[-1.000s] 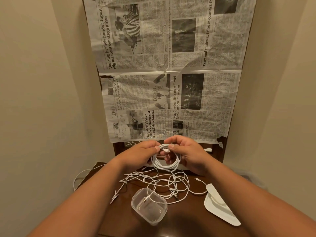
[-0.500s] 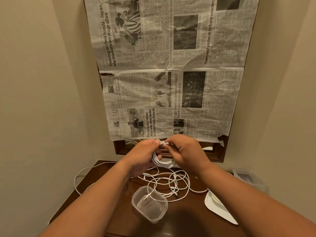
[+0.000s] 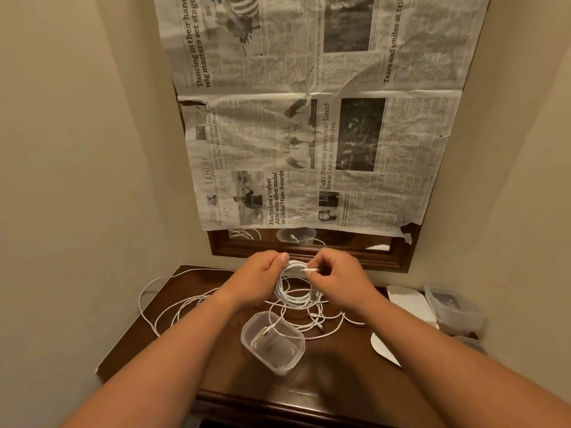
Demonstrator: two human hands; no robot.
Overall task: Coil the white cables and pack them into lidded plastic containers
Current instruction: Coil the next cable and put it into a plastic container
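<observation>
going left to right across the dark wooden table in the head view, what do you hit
loose white cable loops trailing off the table's left edge → open clear plastic container → flat white plastic lid → stack of clear plastic containers by the right wall

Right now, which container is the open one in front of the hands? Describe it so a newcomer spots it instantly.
On the dark wooden table under the newspaper-covered mirror, look at the near middle, just this side of the loose white cables. The clear plastic container stands there, lidless, with a cable end lying inside. Unlike the containers at the table's right edge, it stands alone between the forearms.
</observation>
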